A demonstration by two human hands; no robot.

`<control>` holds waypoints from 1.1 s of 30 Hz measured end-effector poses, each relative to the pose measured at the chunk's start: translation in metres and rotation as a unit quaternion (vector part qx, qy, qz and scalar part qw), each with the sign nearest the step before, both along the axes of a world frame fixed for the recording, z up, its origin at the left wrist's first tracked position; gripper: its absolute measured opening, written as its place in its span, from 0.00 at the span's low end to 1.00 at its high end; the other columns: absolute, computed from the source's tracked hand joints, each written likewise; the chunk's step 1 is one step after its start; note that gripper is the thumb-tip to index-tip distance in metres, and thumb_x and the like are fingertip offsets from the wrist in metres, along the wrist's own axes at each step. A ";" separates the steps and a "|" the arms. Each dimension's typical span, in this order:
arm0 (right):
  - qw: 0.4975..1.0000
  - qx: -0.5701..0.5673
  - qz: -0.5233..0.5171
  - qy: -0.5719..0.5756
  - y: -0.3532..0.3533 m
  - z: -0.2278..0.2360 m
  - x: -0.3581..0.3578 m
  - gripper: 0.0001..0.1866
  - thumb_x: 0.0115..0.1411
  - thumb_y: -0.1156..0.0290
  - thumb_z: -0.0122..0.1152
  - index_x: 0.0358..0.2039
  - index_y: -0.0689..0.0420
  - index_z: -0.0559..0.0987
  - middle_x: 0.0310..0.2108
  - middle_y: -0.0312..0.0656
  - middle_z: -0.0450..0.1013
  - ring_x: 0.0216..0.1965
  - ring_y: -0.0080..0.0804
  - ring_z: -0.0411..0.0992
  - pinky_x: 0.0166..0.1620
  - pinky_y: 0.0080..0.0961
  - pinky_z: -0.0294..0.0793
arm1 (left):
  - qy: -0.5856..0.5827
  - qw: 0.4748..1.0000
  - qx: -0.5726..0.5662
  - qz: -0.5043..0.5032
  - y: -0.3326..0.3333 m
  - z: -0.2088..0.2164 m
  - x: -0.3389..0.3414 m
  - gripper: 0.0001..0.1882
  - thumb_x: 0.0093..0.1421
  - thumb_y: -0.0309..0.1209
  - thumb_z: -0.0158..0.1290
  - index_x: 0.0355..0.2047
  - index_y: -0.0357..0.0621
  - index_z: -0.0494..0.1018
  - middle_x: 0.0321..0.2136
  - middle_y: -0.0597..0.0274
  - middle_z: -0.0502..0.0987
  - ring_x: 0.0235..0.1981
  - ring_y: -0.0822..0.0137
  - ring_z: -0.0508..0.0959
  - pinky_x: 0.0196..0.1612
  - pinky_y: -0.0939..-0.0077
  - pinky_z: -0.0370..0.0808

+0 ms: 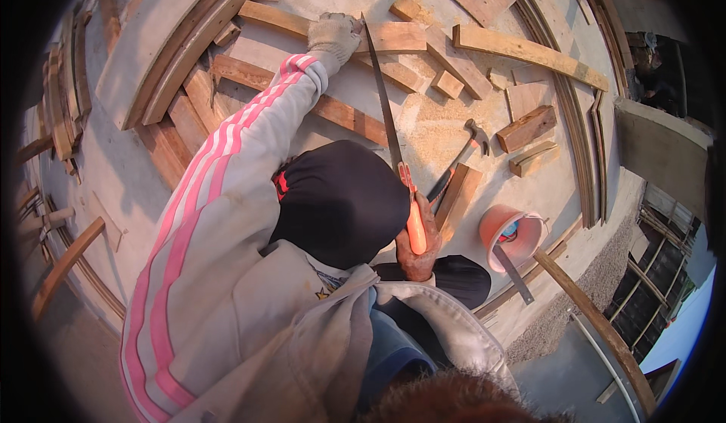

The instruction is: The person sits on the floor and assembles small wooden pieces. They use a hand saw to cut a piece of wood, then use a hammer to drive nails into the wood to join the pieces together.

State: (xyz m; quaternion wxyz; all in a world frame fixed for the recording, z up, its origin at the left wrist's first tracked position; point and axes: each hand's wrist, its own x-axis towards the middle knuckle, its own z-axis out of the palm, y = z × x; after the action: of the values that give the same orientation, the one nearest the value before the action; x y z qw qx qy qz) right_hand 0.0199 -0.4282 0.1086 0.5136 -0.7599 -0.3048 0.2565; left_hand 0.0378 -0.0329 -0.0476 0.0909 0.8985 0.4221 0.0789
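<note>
My right hand (418, 250) is wrapped round the orange handle of a hand saw (386, 109). Its long, narrow dark blade points away from me, and the tip end lies across a short piece of timber (398, 38). My left hand (335, 38), in a pale knitted work glove, is closed over the left part of that timber, just beside the blade. Some of its fingers are hidden. Below the timber lies another long wooden batten (352, 119). A claw hammer (459, 158) rests on the floor to the right of the saw.
Sawdust (435, 124) covers part of the concrete floor among several offcuts, including a thick block (527, 128). A pink bucket (495, 225) holding tools stands at the right. Curved-looking boards (193, 48) are stacked at the left. A long batten (529, 56) lies at the far right.
</note>
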 end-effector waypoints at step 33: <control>0.999 0.041 -0.009 0.011 0.126 -0.041 0.051 0.34 0.58 0.80 0.60 0.68 0.60 0.74 0.54 0.48 0.82 0.45 0.39 0.82 0.51 0.33 0.79 | 0.006 1.000 -0.011 0.008 0.002 0.001 0.015 0.24 0.73 0.51 0.47 0.39 0.50 0.86 0.41 0.57 0.87 0.48 0.49 0.83 0.51 0.50 0.78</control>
State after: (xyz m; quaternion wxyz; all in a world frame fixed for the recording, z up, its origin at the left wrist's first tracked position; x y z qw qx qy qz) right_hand 0.0707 -0.3018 0.0675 0.5499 -0.7382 -0.3023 0.2475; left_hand 0.0531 -0.0308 -0.0462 0.0976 0.8947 0.4302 0.0697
